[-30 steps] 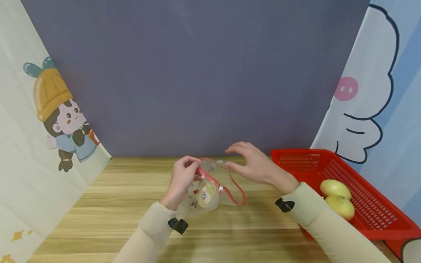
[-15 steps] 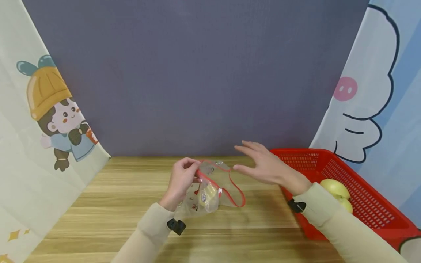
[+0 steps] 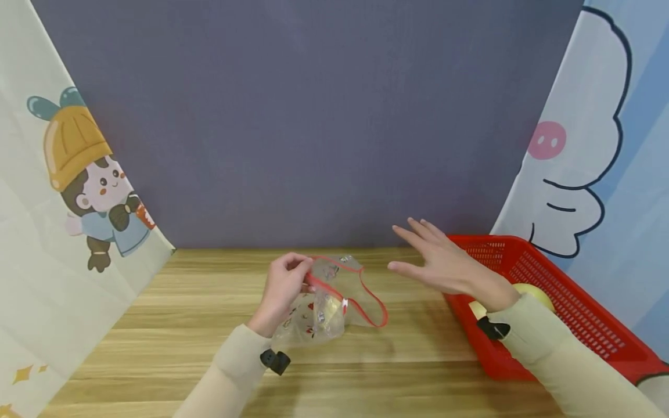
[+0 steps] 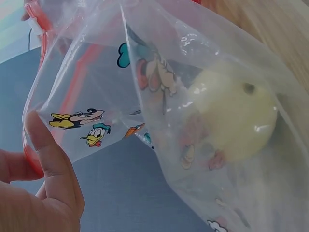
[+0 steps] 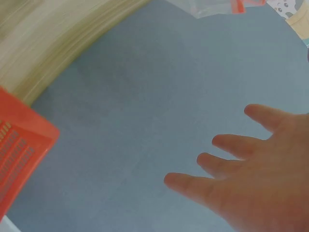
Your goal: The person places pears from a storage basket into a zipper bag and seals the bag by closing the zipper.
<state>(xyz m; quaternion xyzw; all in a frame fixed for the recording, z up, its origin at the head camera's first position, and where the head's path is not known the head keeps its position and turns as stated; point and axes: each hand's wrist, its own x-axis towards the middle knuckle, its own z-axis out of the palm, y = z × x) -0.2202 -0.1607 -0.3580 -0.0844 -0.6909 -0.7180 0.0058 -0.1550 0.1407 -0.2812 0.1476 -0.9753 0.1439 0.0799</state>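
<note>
My left hand (image 3: 282,293) pinches the red zip edge of a clear zip bag (image 3: 298,331) printed with cartoon figures. Its mouth gapes to the right, and a white slider (image 3: 345,303) sits on the red strip. Inside lies a pale yellow, apple-like fruit (image 4: 231,116), blurred by the plastic. My right hand (image 3: 452,264), fingers straight and spread, holds nothing; it is in the air between the bag and the red basket (image 3: 504,366). In the basket, more yellow fruit (image 3: 538,295) shows, partly hidden by my right wrist and sleeve.
The bag and basket are on a wood-grain table (image 3: 219,348). A dark grey panel (image 3: 313,128) rises behind its far edge. Printed cloths hang at both sides, with a cartoon child (image 3: 99,180) on the left one. The basket takes up the table's right side.
My right hand has moved away from the bag, to the right toward the basket, its fingers spreading. My left hand keeps its pinch and has shifted slightly left with the bag.
</note>
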